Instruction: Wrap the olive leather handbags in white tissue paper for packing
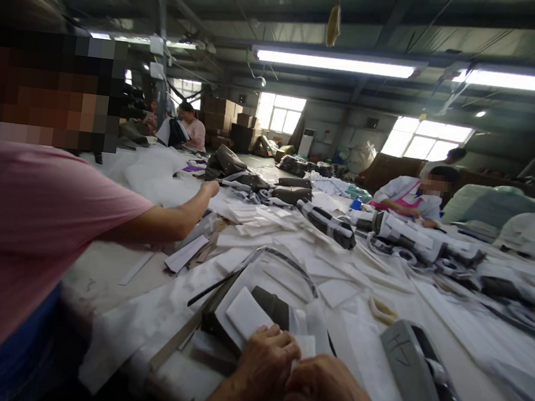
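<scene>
My left hand and my right hand meet at the bottom edge of the view, fingers curled together on a piece of white paper. Just beyond them a dark bag part lies wrapped in white sheets, with a white card on top. A black strap runs off to its left. What my fingers pinch beneath the paper is hidden.
A person in a pink shirt stands close at left, an arm stretched over the long table. White paper, dark bags and wrapped bundles cover it. A grey tape dispenser sits at right. Other workers sit across.
</scene>
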A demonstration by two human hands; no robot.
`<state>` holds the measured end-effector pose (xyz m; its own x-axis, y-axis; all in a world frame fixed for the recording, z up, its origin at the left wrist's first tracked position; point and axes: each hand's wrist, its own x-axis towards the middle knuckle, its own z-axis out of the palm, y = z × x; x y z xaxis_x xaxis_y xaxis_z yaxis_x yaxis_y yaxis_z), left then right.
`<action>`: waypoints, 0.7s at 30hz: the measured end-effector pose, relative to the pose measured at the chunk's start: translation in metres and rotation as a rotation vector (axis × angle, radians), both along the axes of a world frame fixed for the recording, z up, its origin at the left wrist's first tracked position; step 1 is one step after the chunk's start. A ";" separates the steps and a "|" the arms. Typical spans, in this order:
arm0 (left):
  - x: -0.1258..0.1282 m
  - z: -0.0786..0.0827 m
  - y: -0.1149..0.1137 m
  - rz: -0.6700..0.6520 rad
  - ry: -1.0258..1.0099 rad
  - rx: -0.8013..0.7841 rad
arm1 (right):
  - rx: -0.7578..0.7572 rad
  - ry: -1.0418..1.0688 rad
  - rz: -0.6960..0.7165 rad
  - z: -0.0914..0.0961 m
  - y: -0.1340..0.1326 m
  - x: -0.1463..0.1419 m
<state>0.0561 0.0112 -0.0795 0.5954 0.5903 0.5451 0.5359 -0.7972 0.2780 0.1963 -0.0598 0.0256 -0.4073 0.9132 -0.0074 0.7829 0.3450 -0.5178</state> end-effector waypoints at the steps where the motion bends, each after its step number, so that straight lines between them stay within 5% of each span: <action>1: -0.001 0.000 -0.001 -0.002 -0.007 0.010 | -0.027 0.083 -0.002 0.005 0.004 0.002; 5: -0.003 0.005 -0.003 -0.021 -0.009 0.019 | 0.150 0.288 -0.192 0.030 0.039 0.020; 8: -0.005 0.007 -0.003 -0.033 0.027 -0.017 | 0.368 0.343 -0.388 0.073 0.081 0.028; 15: -0.010 0.005 -0.003 -0.050 0.130 -0.053 | 0.538 0.394 -0.221 0.262 0.198 0.000; 17: -0.011 0.001 -0.001 -0.046 0.104 -0.036 | 0.672 0.380 -0.208 0.303 0.215 -0.009; 19: -0.011 -0.006 0.003 -0.053 0.073 -0.003 | 0.759 0.359 -0.191 0.318 0.209 -0.022; 21: -0.009 -0.015 0.008 -0.066 0.054 0.041 | 0.771 0.364 -0.102 0.303 0.178 -0.039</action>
